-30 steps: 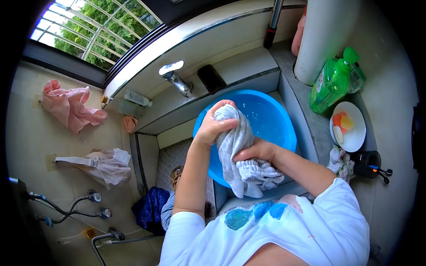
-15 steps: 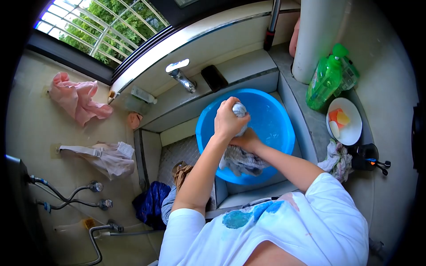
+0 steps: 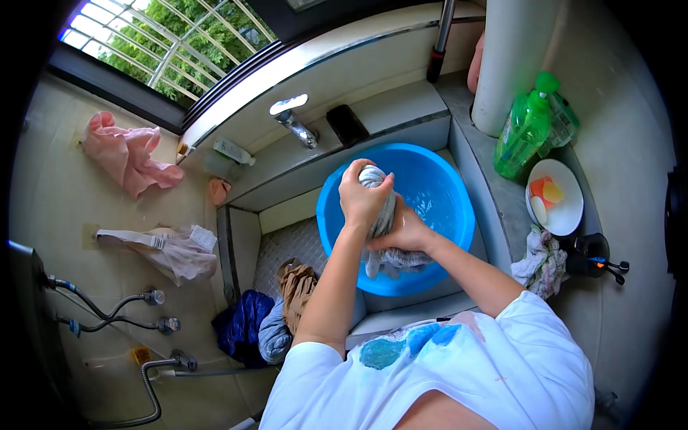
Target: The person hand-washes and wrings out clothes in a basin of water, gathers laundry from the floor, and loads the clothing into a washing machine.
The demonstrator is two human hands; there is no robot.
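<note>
Above the blue basin (image 3: 459,236) I hold a wet grey cloth (image 3: 385,216), gathered into a twisted roll. Wrapped round its upper part is my left hand (image 3: 362,201), with the rolled end poking out over the thumb. Lower down, my right hand (image 3: 405,228) grips the same cloth. Its loose end bunches below the hands, close to the basin's near rim. Bubbles and ripples show on the water (image 3: 430,204) in the basin.
A chrome faucet (image 3: 295,127) and a dark soap dish (image 3: 347,125) sit behind the basin. Bundled clothes (image 3: 276,330) lie at the left. On the right ledge stand a green bottle (image 3: 522,136), a white bowl (image 3: 570,215), a crumpled cloth (image 3: 539,264) and a dark cup (image 3: 588,254).
My hands have shifted slightly left and the right one has turned around the cloth. More of the roll shows between them, and less cloth hangs below.
</note>
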